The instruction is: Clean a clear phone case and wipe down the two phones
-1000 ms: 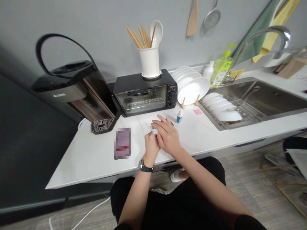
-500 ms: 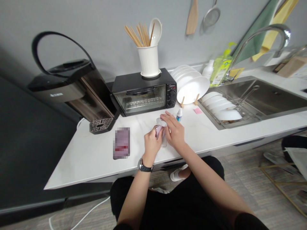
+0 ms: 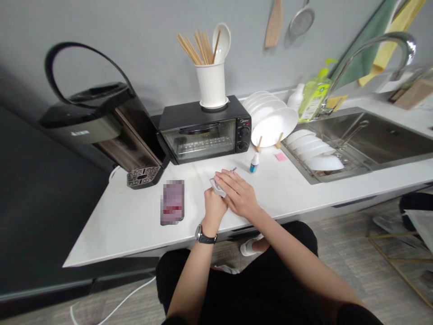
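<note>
My left hand (image 3: 215, 204), with a dark-strapped watch at its wrist, is closed round a small clear container (image 3: 217, 188) with a pale top; most of it is hidden by my hands, so its exact kind does not show. Over the container lies my right hand (image 3: 239, 195), its fingers stretched out together and touching the pale top. Just beyond my right fingertips, a small white-capped bottle (image 3: 254, 164) with a blue label stands upright on the white counter (image 3: 135, 234).
A phone-like blurred object (image 3: 172, 202) lies left of my hands. Behind stand a black water dispenser (image 3: 111, 126), a toaster oven (image 3: 203, 140) topped by a utensil holder (image 3: 211, 85), and racked plates (image 3: 272, 126). The sink (image 3: 375, 169) with bowls is at the right.
The clear container has tipped and moved slightly left and down in my hands. My right hand now lies flatter over it. The small white-capped bottle shows more fully.
</note>
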The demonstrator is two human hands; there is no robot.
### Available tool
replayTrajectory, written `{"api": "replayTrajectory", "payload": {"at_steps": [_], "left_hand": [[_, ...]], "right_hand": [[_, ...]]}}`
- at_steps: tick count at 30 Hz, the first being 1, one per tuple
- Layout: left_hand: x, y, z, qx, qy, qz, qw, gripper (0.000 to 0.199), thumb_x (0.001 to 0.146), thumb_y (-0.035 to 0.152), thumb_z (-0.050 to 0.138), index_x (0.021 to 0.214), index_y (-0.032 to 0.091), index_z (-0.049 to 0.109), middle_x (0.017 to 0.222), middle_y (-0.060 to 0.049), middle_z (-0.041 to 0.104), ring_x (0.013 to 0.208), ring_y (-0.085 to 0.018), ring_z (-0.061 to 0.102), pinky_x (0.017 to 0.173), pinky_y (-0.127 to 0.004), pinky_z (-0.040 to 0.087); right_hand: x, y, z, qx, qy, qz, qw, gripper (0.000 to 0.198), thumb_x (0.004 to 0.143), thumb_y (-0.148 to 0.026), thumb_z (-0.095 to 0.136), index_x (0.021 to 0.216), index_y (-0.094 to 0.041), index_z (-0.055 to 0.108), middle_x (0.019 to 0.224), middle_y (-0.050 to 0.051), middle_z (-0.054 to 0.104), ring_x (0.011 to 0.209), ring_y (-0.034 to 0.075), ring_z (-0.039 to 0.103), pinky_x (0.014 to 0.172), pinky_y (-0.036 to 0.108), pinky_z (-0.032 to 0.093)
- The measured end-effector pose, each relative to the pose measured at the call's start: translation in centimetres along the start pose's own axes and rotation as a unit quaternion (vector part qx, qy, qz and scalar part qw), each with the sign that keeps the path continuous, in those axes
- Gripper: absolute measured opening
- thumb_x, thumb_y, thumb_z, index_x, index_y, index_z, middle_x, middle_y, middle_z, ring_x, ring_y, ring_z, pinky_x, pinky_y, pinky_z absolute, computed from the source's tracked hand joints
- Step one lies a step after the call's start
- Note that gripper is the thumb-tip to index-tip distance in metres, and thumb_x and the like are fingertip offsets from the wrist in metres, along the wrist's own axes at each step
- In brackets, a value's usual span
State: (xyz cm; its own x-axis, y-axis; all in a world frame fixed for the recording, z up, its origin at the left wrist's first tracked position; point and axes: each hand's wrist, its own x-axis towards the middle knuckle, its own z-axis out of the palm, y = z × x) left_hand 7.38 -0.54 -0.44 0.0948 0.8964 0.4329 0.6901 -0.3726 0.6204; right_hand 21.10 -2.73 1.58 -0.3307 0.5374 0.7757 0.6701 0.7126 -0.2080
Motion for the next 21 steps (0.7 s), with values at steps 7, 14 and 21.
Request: {"api": "replayTrajectory", "payload": {"at_steps": [7,14,21], "left_hand": [[0.0,0.9,-0.6,-0.005,0.002,-0.002,1.0,0.026,0.1,0.026,0.057,0.113,0.016,0.077,0.078,-0.009,0.08,0.066,-0.019,0.072,0.065,-0.029,0.053],[-0.2,0.2,-0.5,0.007,-0.022,0.026,0.999,0.019,0.095,0.024,0.059,0.088,0.024,0.077,0.077,-0.011,0.08,0.069,-0.025,0.075,0.068,-0.035,0.056],[0.1,-0.1,0.0,0.026,-0.032,0.031,0.999,0.022,0.086,0.014,0.062,0.098,0.019,0.081,0.09,-0.015,0.085,0.08,-0.028,0.08,0.072,-0.034,0.056]], "right_hand": [[0.4,2.0,-0.4,-0.007,0.073,0.073,0.995,0.054,0.108,-0.016,0.04,0.161,-0.02,0.052,0.155,0.014,0.068,0.154,0.027,0.056,0.127,0.053,0.051],[1.9,-1.2,0.2,-0.015,0.064,0.075,0.995,0.045,0.108,-0.025,0.051,0.152,-0.021,0.062,0.149,0.013,0.072,0.156,0.033,0.053,0.128,0.06,0.048],[0.7,-0.8,-0.3,-0.02,0.042,-0.03,0.998,0.045,0.109,-0.024,0.053,0.152,-0.017,0.062,0.145,0.013,0.075,0.144,0.029,0.065,0.126,0.05,0.054]]}}
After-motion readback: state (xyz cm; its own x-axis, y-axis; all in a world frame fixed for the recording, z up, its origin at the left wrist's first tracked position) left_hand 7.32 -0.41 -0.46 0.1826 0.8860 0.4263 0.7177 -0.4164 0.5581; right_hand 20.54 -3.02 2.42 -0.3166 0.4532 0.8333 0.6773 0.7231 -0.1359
